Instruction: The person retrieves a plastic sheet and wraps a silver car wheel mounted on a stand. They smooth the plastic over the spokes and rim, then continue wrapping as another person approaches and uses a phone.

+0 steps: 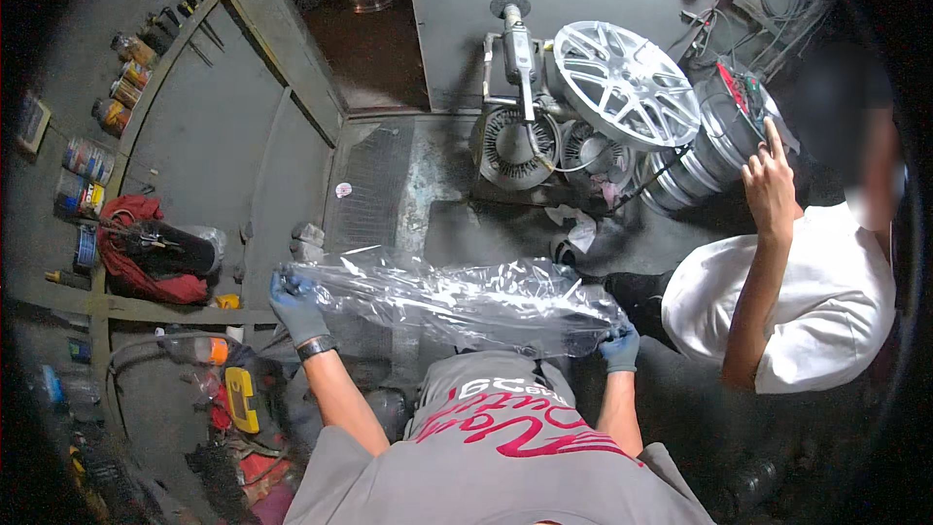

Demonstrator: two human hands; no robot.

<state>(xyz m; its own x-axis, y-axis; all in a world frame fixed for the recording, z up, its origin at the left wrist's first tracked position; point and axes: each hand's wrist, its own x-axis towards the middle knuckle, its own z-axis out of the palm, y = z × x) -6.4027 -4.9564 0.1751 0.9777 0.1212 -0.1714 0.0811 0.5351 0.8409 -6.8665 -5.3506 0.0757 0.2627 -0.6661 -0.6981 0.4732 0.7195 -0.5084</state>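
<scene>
A crumpled sheet or bag of transparent plastic film (457, 303) stretches across the front of my body at waist height. My left hand (298, 305), in a blue-grey glove with a dark band at the wrist, is closed on the film's left end. At the opposite end my right hand (619, 346), gloved the same way, grips the film's lower right corner. Light glints off many folds, and whether it is a bag or a single sheet I cannot tell. Dim floor shows through it.
On my right a person in a white shirt (807, 311) raises a hand (770, 180) beside stacked wheel rims (714, 141). A silver alloy wheel (627, 83) leans ahead, near a grey tool on a stand (520, 53). Shelves of jars (126, 87) and a red cloth (131, 267) line the left.
</scene>
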